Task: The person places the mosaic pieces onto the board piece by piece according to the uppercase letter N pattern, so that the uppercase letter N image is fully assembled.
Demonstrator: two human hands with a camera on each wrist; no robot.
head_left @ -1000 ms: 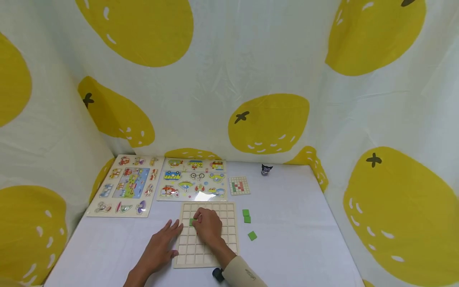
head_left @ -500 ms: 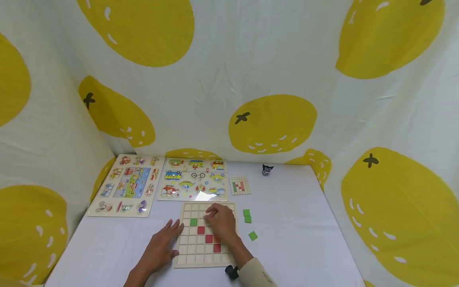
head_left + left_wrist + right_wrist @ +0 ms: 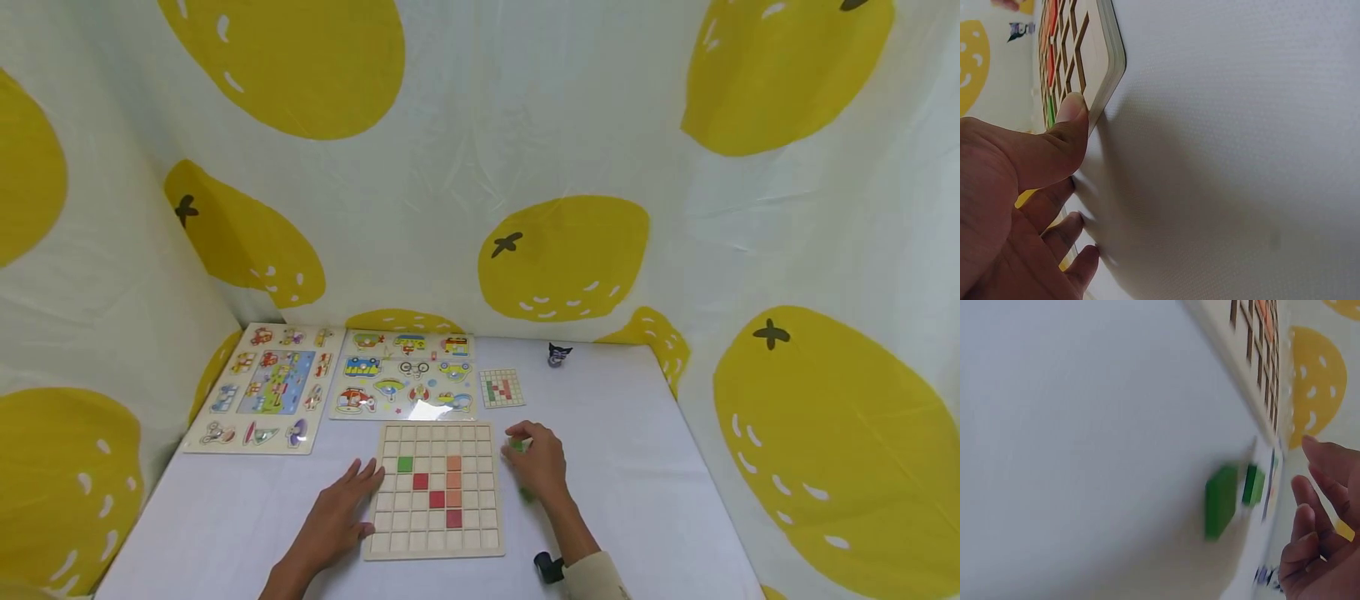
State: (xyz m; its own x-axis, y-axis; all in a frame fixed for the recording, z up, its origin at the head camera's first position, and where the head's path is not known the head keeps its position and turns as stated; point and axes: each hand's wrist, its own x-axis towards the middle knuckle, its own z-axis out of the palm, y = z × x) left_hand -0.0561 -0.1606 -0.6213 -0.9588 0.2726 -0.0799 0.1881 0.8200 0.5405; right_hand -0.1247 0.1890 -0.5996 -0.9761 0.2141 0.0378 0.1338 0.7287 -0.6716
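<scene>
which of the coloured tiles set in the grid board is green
The lone green tile, near the grid board's upper left corner. The other tiles on the board are red or orange and sit further right.

You have a pale, matt wooden grid board (image 3: 437,492) with smooth painted green tiles (image 3: 1221,500) beside it, all lying on a finely textured white cloth table cover (image 3: 645,467), and glossy picture puzzle boards (image 3: 405,377) catch the light behind.

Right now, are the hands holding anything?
No. The left hand lies flat, thumb touching the board's edge. The right hand hovers open over the green tiles, gripping none.
</scene>
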